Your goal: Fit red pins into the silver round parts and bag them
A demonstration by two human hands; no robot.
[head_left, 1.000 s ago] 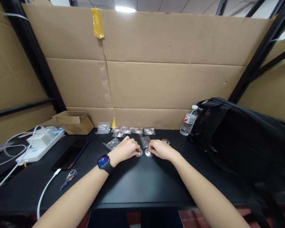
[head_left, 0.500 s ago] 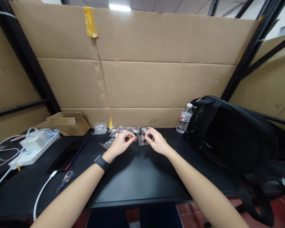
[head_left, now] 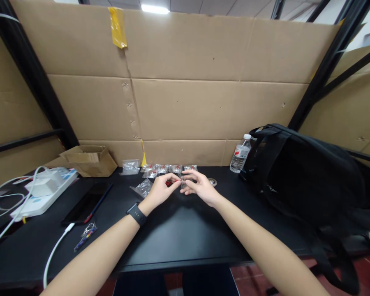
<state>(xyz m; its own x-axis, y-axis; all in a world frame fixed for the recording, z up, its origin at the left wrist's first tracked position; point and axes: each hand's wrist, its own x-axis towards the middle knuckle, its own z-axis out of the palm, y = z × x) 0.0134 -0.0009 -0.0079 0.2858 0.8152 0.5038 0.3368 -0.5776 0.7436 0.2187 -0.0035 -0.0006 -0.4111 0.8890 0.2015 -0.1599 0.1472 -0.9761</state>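
My left hand (head_left: 163,187), with a black watch (head_left: 137,213) on its wrist, pinches a small shiny metal piece (head_left: 182,181) with a bit of red beside it. It is too small to tell its kind. From the other side my right hand (head_left: 200,188) closes its thumb and fingers on the same piece, the fingers partly fanned. Behind the hands lie several clear packets with red bits (head_left: 156,169). A crumpled clear plastic bag (head_left: 143,188) rests left of my left hand, and a small round roll (head_left: 212,181) sits just past my right hand.
On the right stand a water bottle (head_left: 240,154) and a black backpack (head_left: 308,185). To the left are a cardboard box (head_left: 91,160), a power strip (head_left: 46,201), a dark tablet (head_left: 84,201) with a pen, and a keychain (head_left: 85,237). Cardboard walls the back.
My hands have come together, the left shifting right, and the right hand's fingers now meet the small metal piece. The clear packet under my right hand no longer shows; the round roll is now visible.
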